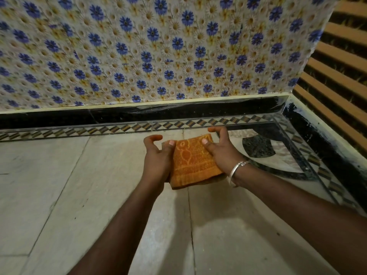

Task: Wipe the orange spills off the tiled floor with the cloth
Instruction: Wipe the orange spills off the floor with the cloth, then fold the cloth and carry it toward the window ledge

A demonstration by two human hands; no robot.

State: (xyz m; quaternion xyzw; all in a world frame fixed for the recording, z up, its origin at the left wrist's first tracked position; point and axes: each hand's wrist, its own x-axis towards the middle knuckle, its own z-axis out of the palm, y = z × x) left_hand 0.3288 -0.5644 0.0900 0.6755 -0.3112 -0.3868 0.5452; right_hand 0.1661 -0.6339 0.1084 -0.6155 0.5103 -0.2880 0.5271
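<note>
A folded orange patterned cloth [191, 162] is held between both hands above the pale tiled floor [79, 195], close to the wall. My left hand [156, 155] grips its left edge, thumb on top and fingers curled. My right hand [220, 147], with a silver bangle on the wrist, grips the right edge, thumb pressed on the top face. No orange spill shows on the floor tiles in view.
A wall [149, 50] with blue-flower tiles rises straight ahead above a black skirting [158, 112] and a chequered floor border [119, 128]. At the right, a black-and-white inlay [260, 145] fills the corner beside a wall of brown slats [337, 76].
</note>
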